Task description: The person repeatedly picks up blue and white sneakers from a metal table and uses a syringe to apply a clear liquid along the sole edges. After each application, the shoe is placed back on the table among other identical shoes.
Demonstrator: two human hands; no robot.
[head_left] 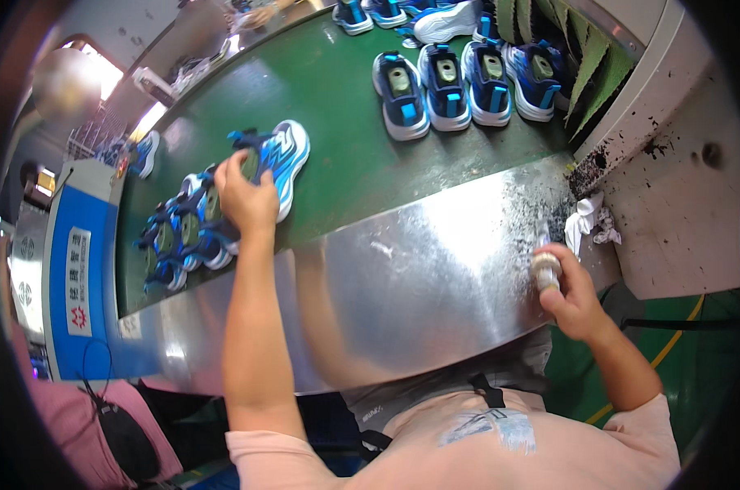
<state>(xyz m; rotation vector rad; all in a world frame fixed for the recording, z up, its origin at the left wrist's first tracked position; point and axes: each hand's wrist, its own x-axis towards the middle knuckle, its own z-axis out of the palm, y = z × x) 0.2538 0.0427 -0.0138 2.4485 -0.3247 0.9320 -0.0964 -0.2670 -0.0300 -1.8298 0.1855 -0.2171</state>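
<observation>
Fingers of the left hand (249, 198) clamp a blue shoe (288, 163) near the front edge of the green surface (345, 184); the right hand (574, 298) grips a small pale tool (547, 268). Work looks partway: bunched shoes (192, 237) at the left corner, lined-up shoes (445, 90) far right, which done I can't tell.

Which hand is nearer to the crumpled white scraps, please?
Right: the right hand is just below and left of the white scraps; the left hand is far to their left, at a blue shoe.
</observation>
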